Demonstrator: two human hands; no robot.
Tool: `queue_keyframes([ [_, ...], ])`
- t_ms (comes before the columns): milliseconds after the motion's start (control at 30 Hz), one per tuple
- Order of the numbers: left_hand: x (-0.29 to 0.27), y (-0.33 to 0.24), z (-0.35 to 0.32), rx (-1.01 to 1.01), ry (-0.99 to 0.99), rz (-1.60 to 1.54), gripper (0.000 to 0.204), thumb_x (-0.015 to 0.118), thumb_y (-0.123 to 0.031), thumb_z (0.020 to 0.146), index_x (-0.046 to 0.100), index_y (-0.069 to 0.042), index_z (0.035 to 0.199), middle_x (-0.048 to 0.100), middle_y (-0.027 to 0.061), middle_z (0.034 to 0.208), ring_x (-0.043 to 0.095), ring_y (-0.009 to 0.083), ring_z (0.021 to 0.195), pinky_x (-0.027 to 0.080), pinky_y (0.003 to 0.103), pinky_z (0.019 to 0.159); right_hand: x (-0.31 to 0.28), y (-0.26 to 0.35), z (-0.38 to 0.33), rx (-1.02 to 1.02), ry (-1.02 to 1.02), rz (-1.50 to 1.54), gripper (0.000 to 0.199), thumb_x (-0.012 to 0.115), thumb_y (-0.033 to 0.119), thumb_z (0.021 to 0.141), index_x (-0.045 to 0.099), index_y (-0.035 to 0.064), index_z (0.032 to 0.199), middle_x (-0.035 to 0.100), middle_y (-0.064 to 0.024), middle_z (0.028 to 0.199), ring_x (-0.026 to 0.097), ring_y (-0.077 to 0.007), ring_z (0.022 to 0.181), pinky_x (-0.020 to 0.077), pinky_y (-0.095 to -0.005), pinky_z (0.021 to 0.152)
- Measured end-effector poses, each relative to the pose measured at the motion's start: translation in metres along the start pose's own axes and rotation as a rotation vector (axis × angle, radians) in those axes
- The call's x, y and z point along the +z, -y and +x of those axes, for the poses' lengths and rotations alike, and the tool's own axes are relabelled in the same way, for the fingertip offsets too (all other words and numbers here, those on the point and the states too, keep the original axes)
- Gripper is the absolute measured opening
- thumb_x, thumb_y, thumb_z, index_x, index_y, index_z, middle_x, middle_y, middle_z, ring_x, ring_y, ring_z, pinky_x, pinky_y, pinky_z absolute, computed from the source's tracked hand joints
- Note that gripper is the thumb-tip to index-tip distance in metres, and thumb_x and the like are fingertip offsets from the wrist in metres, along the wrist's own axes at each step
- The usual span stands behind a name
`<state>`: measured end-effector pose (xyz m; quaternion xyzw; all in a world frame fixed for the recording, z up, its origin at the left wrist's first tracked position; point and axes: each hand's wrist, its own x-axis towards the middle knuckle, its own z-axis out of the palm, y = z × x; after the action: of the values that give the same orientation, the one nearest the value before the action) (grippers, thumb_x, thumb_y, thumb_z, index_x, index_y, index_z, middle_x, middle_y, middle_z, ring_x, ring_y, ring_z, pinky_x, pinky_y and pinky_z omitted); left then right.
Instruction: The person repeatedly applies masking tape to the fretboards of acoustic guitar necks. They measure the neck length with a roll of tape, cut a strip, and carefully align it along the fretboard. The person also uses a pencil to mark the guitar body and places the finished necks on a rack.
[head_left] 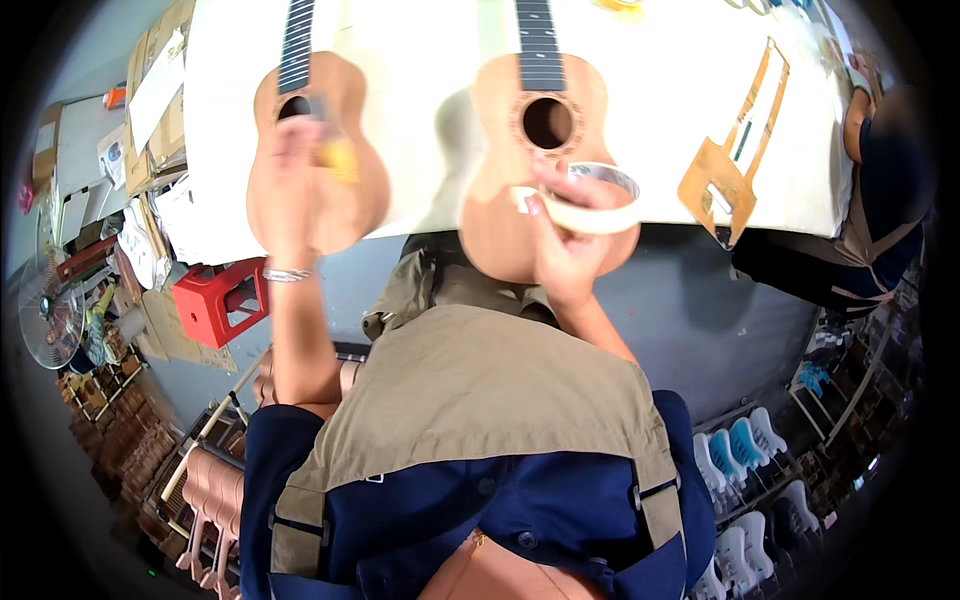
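Two small wooden ukulele-like instruments lie on the white table, dark fretboards pointing away from me. Over the soundhole area of the left instrument (345, 210) is my left hand (292, 165), smeared by motion. A blurred yellow thing (340, 160) with a greyish part beside it appears gripped by its fingers; its kind cannot be made out. My right hand (565, 235) holds a roll of masking tape (600, 218), thumb and fingers pinching its left side. That roll is above the lower body of the right instrument (490, 205), just below its soundhole, hiding part of it.
A flat wooden template with two long prongs (720, 185) lies at the table's right (650, 120). Near the left edge are cardboard boxes (160, 100) and a red stool (215, 305). Another person (880, 190) stands at the right. Instrument bodies hang on racks (215, 490) behind me.
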<state>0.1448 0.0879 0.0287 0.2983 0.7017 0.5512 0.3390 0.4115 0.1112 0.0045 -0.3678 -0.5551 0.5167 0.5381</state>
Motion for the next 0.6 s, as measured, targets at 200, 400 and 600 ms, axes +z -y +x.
queue_keyframes([
  [200, -0.251, 0.13, 0.079, -0.155, -0.193, 0.857, 0.024, 0.07, -0.018, 0.082, 0.063, -0.001, 0.098, 0.064, 0.0092, 0.086, 0.059, 0.0175, 0.078, 0.049, 0.03, 0.072, 0.116, -0.008, 0.0, 0.121, 0.017, 0.355, 0.052, 0.054, -0.016, 0.08, 0.039, 0.0091, 0.122, 0.058, -0.011, 0.116, 0.05, -0.0308, 0.121, 0.0421, -0.0392, 0.099],
  [400, -0.153, 0.052, 0.019, 0.446, -0.058, 0.389, 0.013, 0.075, -0.011, 0.073, 0.068, -0.009, 0.084, 0.054, 0.0072, 0.096, 0.05, 0.0231, 0.095, 0.039, 0.035, 0.087, 0.2, -0.009, -0.014, 0.07, -0.013, 0.351, 0.047, 0.058, -0.014, 0.079, 0.041, 0.006, 0.118, 0.063, -0.013, 0.108, 0.058, -0.0274, 0.109, 0.0347, -0.0484, 0.106],
  [600, -0.109, 0.029, -0.026, 0.018, 0.246, -0.092, 0.012, 0.075, -0.015, 0.076, 0.068, -0.006, 0.08, 0.046, 0.0046, 0.097, 0.048, 0.0164, 0.095, 0.039, 0.028, 0.086, 0.228, -0.01, -0.034, 0.104, 0.067, 0.462, 0.042, 0.06, -0.008, 0.081, 0.044, 0.0053, 0.117, 0.063, -0.0131, 0.112, 0.048, -0.0331, 0.123, 0.0285, -0.0451, 0.109],
])
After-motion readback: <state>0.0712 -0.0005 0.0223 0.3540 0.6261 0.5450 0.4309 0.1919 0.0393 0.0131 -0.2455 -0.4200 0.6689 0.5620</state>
